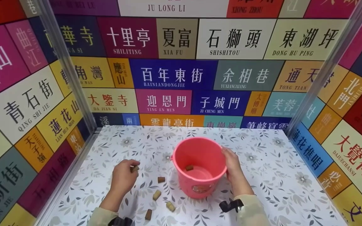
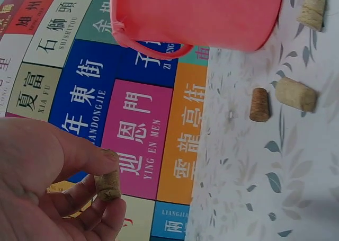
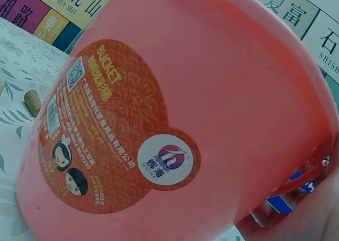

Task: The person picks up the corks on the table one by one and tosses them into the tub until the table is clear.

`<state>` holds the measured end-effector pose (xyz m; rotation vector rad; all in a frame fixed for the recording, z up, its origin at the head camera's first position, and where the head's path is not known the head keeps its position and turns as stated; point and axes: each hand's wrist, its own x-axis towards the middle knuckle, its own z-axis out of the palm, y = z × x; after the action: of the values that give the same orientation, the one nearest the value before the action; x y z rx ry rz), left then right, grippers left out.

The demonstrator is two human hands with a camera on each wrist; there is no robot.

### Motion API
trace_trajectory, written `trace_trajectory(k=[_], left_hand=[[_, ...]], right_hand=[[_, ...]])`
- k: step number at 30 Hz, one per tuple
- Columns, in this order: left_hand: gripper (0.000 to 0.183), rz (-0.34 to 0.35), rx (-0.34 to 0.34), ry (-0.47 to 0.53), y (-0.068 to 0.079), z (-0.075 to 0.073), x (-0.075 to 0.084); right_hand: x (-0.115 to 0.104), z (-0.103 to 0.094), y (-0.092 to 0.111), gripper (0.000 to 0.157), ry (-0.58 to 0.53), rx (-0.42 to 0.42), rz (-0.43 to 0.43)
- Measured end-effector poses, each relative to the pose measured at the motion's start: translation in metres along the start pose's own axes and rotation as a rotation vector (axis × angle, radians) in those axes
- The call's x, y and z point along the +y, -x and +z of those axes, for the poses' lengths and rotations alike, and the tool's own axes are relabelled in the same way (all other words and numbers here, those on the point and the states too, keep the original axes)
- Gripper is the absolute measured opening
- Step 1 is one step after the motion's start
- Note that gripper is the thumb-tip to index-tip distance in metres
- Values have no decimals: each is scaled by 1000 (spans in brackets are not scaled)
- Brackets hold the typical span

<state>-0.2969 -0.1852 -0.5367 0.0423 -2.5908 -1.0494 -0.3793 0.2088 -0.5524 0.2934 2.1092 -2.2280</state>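
A pink plastic bucket (image 1: 185, 185) stands upright on the table, with one brown cork (image 1: 189, 168) visible inside. My right hand (image 1: 233, 171) grips the bucket's right side near the rim; in the right wrist view part of this hand (image 3: 296, 220) shows beside the bucket's handle (image 3: 299, 184). To the left of the bucket, my left hand (image 1: 125, 176) is raised and pinches a cork (image 2: 108, 178) between thumb and fingers. Several loose corks lie between left hand and bucket, among them a brown cork (image 1: 161, 179) and a pale cork (image 1: 170, 206).
The table (image 1: 105, 147) has a white cover printed with leaves and flowers. Panels with coloured place-name signs (image 1: 173, 73) close it in at the back and both sides. A large orange label (image 3: 106, 124) is stuck on the bucket's wall.
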Motion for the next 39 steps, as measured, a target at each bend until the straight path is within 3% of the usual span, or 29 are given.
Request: trace_trajectory(k=[14,29,39], left_hand=[[18,67,-6,-8,-18,13,37],[17,148,-6,-5,-31,19,57],[17,154,-14,-3,-41,21,71]], right_hand=[[-1,-3,5,50,5,26,-3],[-1,-3,3,48,7,33,-24],[0,2,1,48,-2,36,-15]])
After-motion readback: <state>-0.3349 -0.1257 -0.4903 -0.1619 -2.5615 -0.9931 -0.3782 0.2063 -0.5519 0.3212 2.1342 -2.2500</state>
